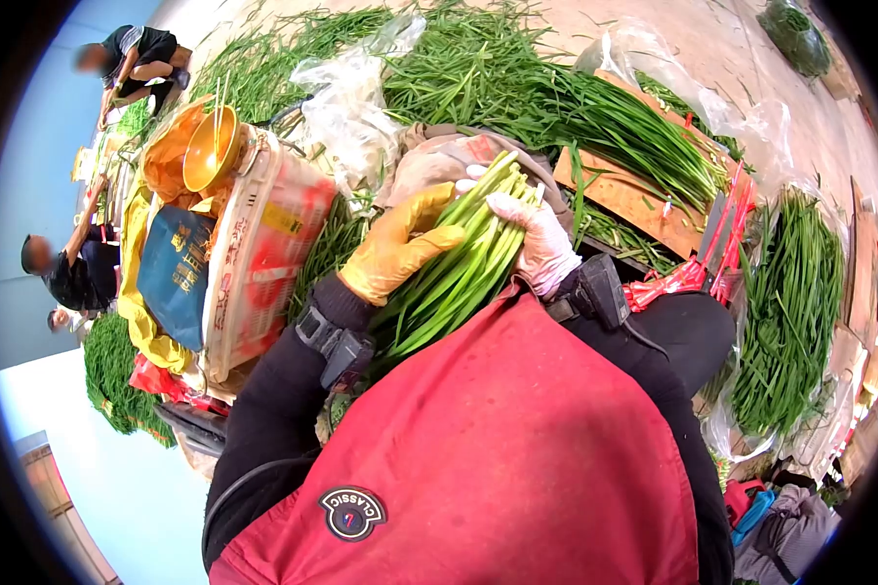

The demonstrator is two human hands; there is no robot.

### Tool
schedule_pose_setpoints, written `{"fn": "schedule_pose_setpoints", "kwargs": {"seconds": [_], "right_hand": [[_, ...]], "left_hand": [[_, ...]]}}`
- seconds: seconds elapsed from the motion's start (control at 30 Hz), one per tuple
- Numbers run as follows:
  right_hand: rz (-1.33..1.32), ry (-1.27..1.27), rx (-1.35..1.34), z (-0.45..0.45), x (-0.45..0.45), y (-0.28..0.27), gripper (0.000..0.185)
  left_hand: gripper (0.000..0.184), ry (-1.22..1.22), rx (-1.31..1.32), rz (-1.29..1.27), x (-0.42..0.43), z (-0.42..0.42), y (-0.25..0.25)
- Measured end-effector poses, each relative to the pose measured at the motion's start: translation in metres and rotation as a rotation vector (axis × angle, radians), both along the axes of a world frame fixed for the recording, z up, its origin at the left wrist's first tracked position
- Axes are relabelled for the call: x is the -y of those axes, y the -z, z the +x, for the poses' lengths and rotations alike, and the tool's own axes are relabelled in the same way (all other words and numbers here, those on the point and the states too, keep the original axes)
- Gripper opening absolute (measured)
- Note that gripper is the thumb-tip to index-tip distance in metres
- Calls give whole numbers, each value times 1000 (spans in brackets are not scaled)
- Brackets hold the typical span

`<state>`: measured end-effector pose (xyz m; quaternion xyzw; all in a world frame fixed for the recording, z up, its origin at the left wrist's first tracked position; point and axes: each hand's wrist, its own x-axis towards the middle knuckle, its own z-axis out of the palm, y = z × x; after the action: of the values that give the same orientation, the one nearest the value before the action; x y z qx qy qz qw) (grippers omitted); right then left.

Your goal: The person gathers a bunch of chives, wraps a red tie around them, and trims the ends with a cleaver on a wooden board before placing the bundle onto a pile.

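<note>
A bunch of garlic chives lies across my lap, pale stem ends pointing up and away from me. My left hand, in a yellow glove, is closed around the bunch from the left, thumb across the stems. In a whitish glove, my right hand grips the bunch near its stem ends from the right. The leafy end runs down beside my red apron. Just beyond my hands is a greyish-brown cloth. More chives rest on a wooden board to the right, beside red plastic ties.
A crate on the left carries an orange bowl with chopsticks. Loose chives cover the floor ahead, near clear plastic bags. A large chive bundle lies at far right. Other people sit at far left.
</note>
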<state>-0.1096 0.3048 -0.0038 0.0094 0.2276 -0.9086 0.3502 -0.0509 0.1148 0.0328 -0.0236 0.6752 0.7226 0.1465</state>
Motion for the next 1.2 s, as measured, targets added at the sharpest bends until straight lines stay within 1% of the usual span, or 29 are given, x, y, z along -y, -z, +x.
{"fn": "schedule_pose_setpoints", "kwargs": {"seconds": [0.07,0.1,0.13,0.2,0.23,0.33,0.37,0.47,0.53,0.67,0.77,0.87,0.9,0.97,1.0,1.03,1.07,1.1,1.13,1.17,1.2], "right_hand": [[42,22,20,1,1,5,46],[78,36,28,2,0,8,45],[115,51,36,2,-1,10,45],[66,62,17,1,0,4,44],[41,66,11,1,0,1,43],[54,93,30,3,0,0,43],[46,68,26,2,-2,3,44],[46,34,26,1,-4,15,45],[72,65,43,3,-3,19,46],[-12,24,-15,2,-1,7,49],[-31,-3,0,3,-3,4,52],[-23,-32,-9,2,-4,0,54],[-5,-39,-4,2,-4,1,55],[54,-34,20,3,-5,1,54],[72,-20,-9,3,-5,2,54],[90,-8,-39,3,-6,3,53],[107,2,-70,2,-5,4,53],[96,17,-43,3,-3,2,51],[102,20,-48,3,-3,2,49],[110,24,-51,3,-3,3,48],[119,28,-53,3,-3,1,46]], "left_hand": [[45,1,29,-42,-8,-9,-6],[33,-60,25,-118,-8,-10,-4],[28,-72,62,-102,-5,-13,2],[18,-97,140,-71,3,-19,15],[15,-116,120,-138,3,-19,16],[14,-51,100,-247,9,-19,19],[14,-58,102,-261,8,-19,16],[18,29,132,-147,15,-20,17],[21,151,85,-188,22,-23,19],[26,356,73,-234,30,-29,24],[30,406,63,-84,19,-28,16],[36,470,40,-59,21,-27,33],[36,472,66,-31,20,-26,37],[36,458,98,-93,21,-24,40],[35,451,113,-123,20,-24,40],[31,395,210,-72,19,-22,36],[30,372,225,-111,19,-25,34],[29,347,241,-152,20,-30,33],[28,324,257,-194,18,-34,21],[26,258,351,-149,21,-36,2],[31,199,326,-72,24,-42,-5]]}}
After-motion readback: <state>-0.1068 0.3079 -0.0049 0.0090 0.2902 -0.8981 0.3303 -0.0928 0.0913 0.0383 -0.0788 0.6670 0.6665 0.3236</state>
